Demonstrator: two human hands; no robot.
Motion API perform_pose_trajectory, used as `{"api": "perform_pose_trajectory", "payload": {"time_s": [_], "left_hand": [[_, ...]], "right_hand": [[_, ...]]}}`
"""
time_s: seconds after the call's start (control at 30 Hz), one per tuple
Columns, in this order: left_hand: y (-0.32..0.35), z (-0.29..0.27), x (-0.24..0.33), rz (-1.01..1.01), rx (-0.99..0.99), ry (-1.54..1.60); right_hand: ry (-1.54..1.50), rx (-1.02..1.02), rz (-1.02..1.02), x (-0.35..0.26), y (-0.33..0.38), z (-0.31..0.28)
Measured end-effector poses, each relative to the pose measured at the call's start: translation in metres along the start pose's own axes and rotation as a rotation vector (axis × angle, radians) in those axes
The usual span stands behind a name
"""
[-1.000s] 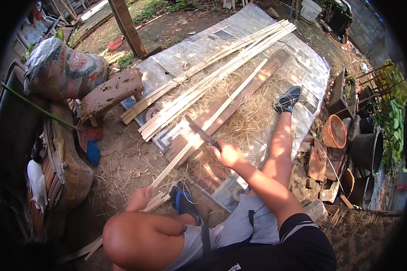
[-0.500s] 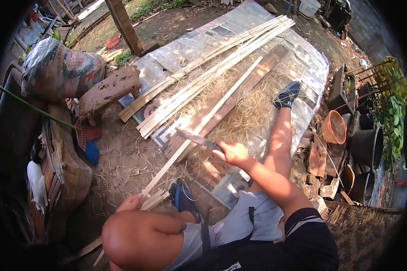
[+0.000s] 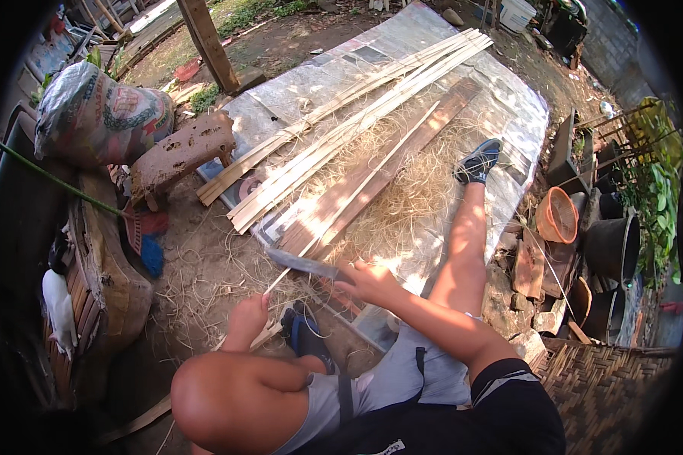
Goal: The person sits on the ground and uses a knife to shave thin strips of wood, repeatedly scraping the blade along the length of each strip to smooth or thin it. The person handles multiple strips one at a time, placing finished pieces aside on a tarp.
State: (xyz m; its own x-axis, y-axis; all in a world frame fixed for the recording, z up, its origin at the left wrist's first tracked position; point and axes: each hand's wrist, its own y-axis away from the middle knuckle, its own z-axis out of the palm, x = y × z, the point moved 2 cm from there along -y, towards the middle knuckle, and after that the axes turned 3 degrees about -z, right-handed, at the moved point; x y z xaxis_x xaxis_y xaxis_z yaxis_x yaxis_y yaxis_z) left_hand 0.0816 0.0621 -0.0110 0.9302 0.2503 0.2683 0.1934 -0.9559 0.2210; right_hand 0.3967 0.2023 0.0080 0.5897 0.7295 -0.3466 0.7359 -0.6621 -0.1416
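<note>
My left hand (image 3: 249, 315) is closed round the near end of a long, thin bamboo strip (image 3: 366, 182), just beyond my bent left knee. From there the strip slants up and right along a dark wooden plank (image 3: 341, 203). My right hand (image 3: 370, 283) grips a knife by its handle, which the fingers mostly hide. The knife's grey blade (image 3: 302, 262) points left and lies across the strip, a little above my left hand and close to the plank's near end. Curly fine shavings (image 3: 402, 199) are heaped along the plank's right side.
Several pale strips (image 3: 357, 133) lie in a bundle left of the plank on a grey sheet (image 3: 508, 98). A stuffed sack (image 3: 102, 114) and a brown stool (image 3: 182, 155) stand at left, near a white-and-black cat (image 3: 59, 307). An orange basket (image 3: 557, 215) and black pots (image 3: 613, 249) stand at right.
My right hand has drawn the knife down the strip, toward me and left. My left hand has moved up and right. The strip now looks narrower, as if turned on edge.
</note>
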Motion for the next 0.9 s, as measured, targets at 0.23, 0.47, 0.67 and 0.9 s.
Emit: {"api": "perform_pose_trajectory", "payload": {"time_s": [0.23,0.47,0.67,0.9], "left_hand": [[0.004,-0.016,0.006,-0.090,-0.066,-0.041],[0.035,-0.030,-0.009,-0.214,-0.138,-0.071],[0.081,-0.040,-0.056,-0.233,-0.112,0.050],[0.025,-0.026,-0.011,-0.245,-0.294,0.095]], "right_hand": [[0.020,0.028,-0.146,0.010,0.004,0.000],[-0.030,-0.011,0.366,0.084,-0.009,-0.012],[0.155,0.238,0.550,0.187,-0.005,-0.042],[-0.184,-0.325,0.299,0.011,-0.016,0.002]]}}
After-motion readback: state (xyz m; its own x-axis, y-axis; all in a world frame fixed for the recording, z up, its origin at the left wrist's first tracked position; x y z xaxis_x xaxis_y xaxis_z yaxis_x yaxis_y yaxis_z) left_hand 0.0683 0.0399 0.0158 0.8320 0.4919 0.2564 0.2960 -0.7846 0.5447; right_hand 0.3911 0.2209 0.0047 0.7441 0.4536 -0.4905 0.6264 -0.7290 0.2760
